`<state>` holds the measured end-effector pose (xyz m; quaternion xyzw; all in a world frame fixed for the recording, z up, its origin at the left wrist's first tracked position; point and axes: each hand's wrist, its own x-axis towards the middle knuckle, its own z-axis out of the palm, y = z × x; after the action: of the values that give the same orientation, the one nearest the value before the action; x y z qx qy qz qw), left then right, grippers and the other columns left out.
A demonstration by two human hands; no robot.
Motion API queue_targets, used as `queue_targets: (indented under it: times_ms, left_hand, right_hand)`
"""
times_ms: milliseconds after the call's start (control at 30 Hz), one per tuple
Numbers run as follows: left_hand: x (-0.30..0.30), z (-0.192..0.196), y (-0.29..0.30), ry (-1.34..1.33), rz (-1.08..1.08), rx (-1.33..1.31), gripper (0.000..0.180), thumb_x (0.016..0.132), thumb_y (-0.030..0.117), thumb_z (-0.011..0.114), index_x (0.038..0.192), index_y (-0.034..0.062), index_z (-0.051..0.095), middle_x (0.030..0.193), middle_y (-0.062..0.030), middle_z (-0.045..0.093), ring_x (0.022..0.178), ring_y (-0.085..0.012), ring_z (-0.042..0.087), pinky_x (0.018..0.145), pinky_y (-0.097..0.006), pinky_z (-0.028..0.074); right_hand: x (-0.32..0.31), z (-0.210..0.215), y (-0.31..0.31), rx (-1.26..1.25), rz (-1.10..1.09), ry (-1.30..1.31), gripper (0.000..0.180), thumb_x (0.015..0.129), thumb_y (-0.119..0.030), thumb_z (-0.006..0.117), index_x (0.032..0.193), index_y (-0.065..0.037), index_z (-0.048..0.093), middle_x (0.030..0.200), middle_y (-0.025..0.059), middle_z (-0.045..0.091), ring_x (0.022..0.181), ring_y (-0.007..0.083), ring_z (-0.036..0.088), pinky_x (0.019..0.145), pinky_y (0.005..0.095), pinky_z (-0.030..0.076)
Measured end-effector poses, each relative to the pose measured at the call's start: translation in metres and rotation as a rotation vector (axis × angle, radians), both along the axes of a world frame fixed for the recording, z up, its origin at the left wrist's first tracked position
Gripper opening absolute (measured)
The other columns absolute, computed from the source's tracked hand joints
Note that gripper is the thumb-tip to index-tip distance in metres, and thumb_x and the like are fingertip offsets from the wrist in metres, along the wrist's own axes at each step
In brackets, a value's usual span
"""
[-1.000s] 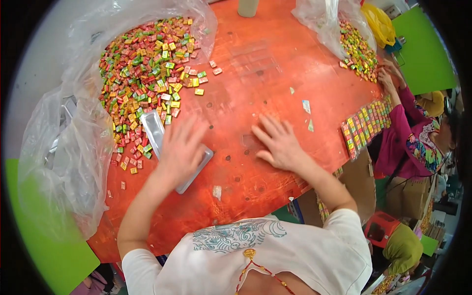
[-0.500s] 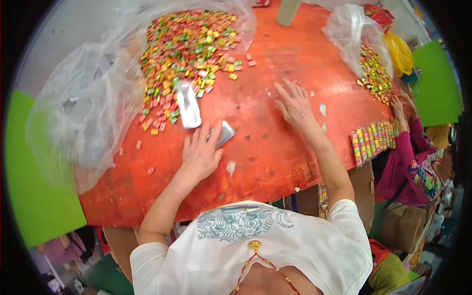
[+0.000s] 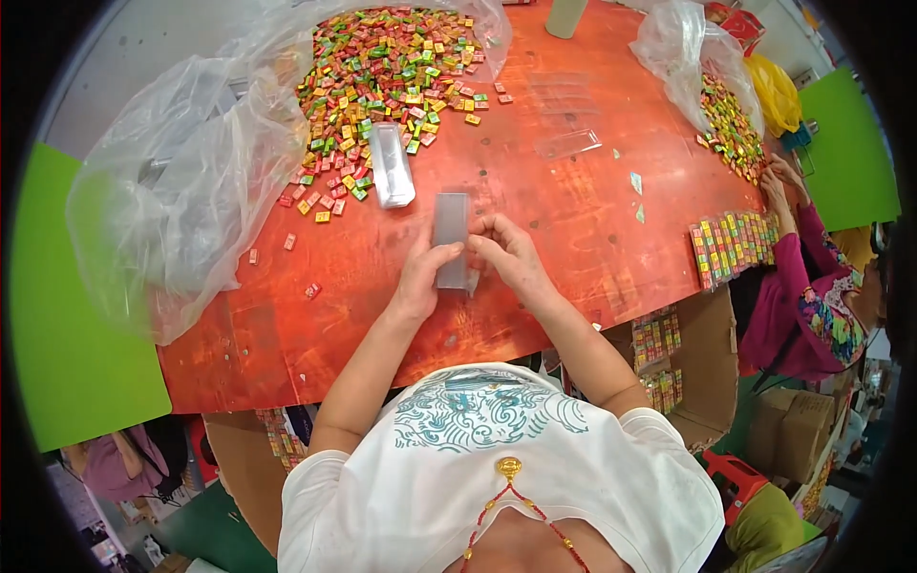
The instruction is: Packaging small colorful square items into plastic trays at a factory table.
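Note:
A narrow, see-through greyish plastic box (image 3: 451,224) stands out between my hands near the table's front edge. My left hand (image 3: 420,275) grips its left side, the thumb lying across its face. At the right edge, the fingertips of my right hand (image 3: 511,253) pinch the box, the fingers bent. Just beyond my left hand lies a shiny silver trough-shaped tray (image 3: 391,162). Farther back is a big heap of small wrapped candies (image 3: 392,72) in red, yellow and green. A flat clear plastic sleeve (image 3: 573,143) rests beyond my right hand.
A crumpled clear bag (image 3: 181,191) spreads over the left side. At the right, a co-worker's hands (image 3: 778,181) are by a smaller candy heap (image 3: 731,124) and packed candy rows (image 3: 735,244). A cardboard box (image 3: 712,368) stands below the table edge; a pale bottle (image 3: 564,17) stands far back.
My right hand has come back and left from the clear sleeves to meet my left hand. Both now hold the plastic box. My left hand has left the small silver piece's place.

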<state>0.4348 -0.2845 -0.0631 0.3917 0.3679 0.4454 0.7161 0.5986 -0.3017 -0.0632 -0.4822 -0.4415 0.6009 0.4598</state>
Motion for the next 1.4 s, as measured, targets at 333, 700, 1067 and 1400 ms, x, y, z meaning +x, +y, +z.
queue_targets:
  times_ms: [333, 700, 1067, 1400]
  left_hand:
    - [0.016, 0.001, -0.033, -0.168, -0.005, -0.056, 0.056, 0.077, 0.013, 0.064, 0.127, 0.0043, 0.04, 0.108, -0.0079, 0.055, 0.095, -0.0172, 0.059, 0.079, -0.033, 0.05]
    - [0.036, 0.001, -0.024, -0.246, -0.126, -0.147, 0.056, 0.076, 0.013, 0.063, 0.128, 0.0062, 0.042, 0.095, -0.008, 0.058, 0.079, -0.0181, 0.061, 0.065, -0.032, 0.054]
    - [0.051, -0.014, -0.003, -0.208, -0.151, -0.263, 0.042, 0.08, 0.015, 0.059, 0.12, 0.0107, 0.045, 0.089, -0.0124, 0.063, 0.066, -0.0256, 0.066, 0.054, -0.037, 0.055]
    - [0.086, -0.012, 0.007, -0.127, -0.142, -0.172, 0.057, 0.075, 0.014, 0.064, 0.127, 0.0065, 0.041, 0.09, -0.0113, 0.06, 0.063, -0.0215, 0.063, 0.058, -0.032, 0.054]
  right_hand:
    - [0.006, 0.009, -0.017, 0.044, 0.003, 0.103, 0.01, 0.091, -0.013, 0.062, 0.095, -0.004, 0.061, 0.079, -0.0011, 0.06, 0.068, 0.0055, 0.054, 0.062, 0.0214, 0.045]
    - [0.043, 0.003, -0.015, -0.091, -0.009, 0.279, 0.009, 0.092, -0.012, 0.061, 0.094, -0.004, 0.062, 0.078, 0.0033, 0.063, 0.065, 0.0101, 0.06, 0.058, 0.0246, 0.049]
    - [0.185, -0.018, 0.029, 0.789, -0.132, -1.733, 0.012, 0.083, -0.009, 0.061, 0.094, -0.009, 0.059, 0.091, 0.0083, 0.057, 0.088, 0.0265, 0.056, 0.078, 0.0388, 0.044]
    - [0.109, -0.009, 0.026, 0.228, 0.013, -0.32, 0.013, 0.089, -0.018, 0.063, 0.091, -0.006, 0.063, 0.077, 0.0004, 0.06, 0.068, 0.0117, 0.055, 0.059, 0.03, 0.045]
